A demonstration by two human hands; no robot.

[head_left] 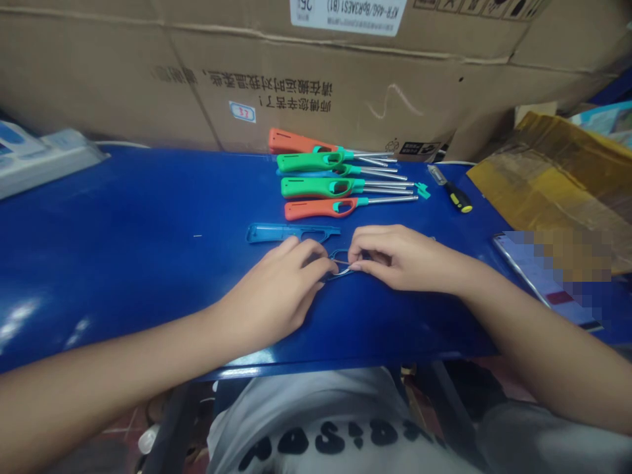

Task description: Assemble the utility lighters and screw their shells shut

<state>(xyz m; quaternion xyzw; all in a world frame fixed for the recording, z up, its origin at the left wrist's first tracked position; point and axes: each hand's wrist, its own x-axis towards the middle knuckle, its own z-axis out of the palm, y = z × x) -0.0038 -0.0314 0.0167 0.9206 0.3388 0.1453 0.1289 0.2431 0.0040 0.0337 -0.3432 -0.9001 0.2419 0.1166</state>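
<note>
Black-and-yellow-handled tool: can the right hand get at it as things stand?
Probably yes: the tool lies just beyond the right hand on the blue table, with nothing large between. The fingertips are at a blue part, though, so they'd likely need to leave that first.

We take this for a small workshop: blue lighter shell (271,233), row of utility lighters (306,187), screwdriver (459,197), cardboard carton (123,82).
</note>
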